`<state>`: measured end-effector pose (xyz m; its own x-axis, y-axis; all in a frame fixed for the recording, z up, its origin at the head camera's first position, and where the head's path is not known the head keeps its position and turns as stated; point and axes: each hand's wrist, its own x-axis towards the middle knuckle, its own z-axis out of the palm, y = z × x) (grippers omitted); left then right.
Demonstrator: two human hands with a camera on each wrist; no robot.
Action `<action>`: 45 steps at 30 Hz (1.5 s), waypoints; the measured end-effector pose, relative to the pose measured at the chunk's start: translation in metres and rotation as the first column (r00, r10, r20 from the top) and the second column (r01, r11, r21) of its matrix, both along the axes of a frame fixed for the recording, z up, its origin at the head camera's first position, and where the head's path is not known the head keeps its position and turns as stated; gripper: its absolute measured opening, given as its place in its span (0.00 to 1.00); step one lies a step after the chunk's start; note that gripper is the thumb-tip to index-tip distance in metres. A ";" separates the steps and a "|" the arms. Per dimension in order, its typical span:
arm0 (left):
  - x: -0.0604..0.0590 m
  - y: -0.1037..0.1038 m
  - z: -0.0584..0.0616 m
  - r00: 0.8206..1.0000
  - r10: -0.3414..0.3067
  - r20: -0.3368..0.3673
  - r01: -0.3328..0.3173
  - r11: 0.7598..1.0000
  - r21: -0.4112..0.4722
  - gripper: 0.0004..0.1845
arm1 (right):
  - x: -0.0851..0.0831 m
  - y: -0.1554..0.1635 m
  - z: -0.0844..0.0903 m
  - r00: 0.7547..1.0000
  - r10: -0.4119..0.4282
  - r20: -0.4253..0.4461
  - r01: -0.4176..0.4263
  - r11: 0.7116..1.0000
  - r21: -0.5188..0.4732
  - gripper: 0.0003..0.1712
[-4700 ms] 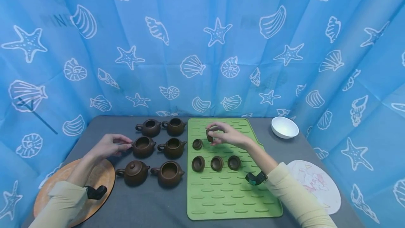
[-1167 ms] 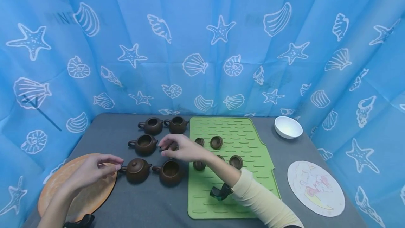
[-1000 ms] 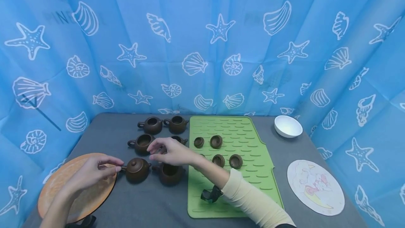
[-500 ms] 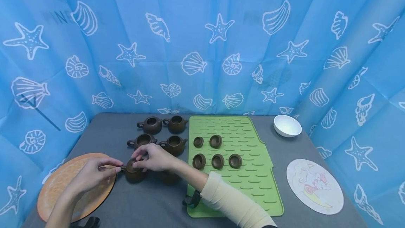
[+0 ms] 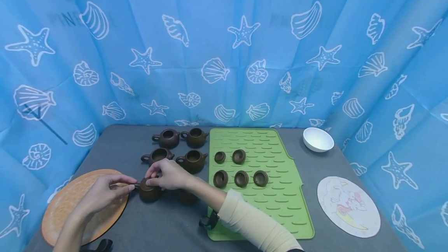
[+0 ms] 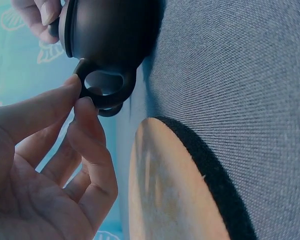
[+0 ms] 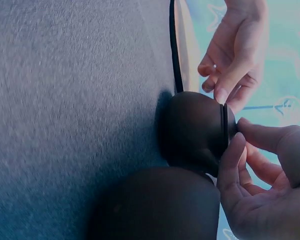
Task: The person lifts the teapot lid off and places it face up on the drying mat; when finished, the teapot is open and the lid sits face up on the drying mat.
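A small dark brown teapot (image 5: 149, 195) with its lid (image 7: 231, 126) seated stands at the front left of the pot group. My left hand (image 5: 102, 192) pinches the teapot's handle (image 6: 127, 86) between thumb and index fingertip, the other fingers loosely bent. From above, my right hand (image 5: 170, 174) pinches the knob of the lid with thumb and fingers. Behind it are lidless teapots, among them one (image 5: 192, 161) in the middle row and one (image 5: 168, 138) at the back. The right forearm partly hides another pot (image 5: 187, 196) beside the lidded one.
Several brown lids (image 5: 241, 179) lie upturned on a green ribbed mat (image 5: 259, 213) at the centre. An orange round placemat (image 5: 87, 224) lies under the left forearm. To the right are a white bowl (image 5: 318, 140) and a round placemat with a pink drawing (image 5: 350, 207).
A lid that my right hand held over the mat now lies there; that hand has moved left to the lidded teapot's knob. My left hand has moved from a middle-row pot to the lidded one's handle.
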<state>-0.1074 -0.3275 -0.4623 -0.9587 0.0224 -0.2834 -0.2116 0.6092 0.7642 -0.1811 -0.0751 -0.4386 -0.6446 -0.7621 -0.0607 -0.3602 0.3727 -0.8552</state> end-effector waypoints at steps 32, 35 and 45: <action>-0.001 0.003 0.000 1.000 0.007 -0.013 -0.008 1.000 -0.026 0.16 | -0.002 0.092 0.026 0.976 -0.091 -0.196 0.064 0.988 -0.139 0.08; -0.002 0.003 -0.001 1.000 0.009 -0.014 -0.010 0.999 -0.033 0.16 | -0.006 0.110 0.029 0.978 -0.106 -0.178 0.081 0.987 -0.141 0.08; -0.001 0.003 0.000 1.000 0.011 -0.015 -0.011 0.999 -0.038 0.16 | -0.018 0.173 0.035 0.980 -0.167 -0.108 0.150 0.977 -0.152 0.22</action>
<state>-0.1087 -0.3243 -0.4627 -0.9629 0.0014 -0.2699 -0.2075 0.6353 0.7439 -0.1994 0.0980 -0.4038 -0.7539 -0.6449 0.1256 -0.4089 0.3109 -0.8580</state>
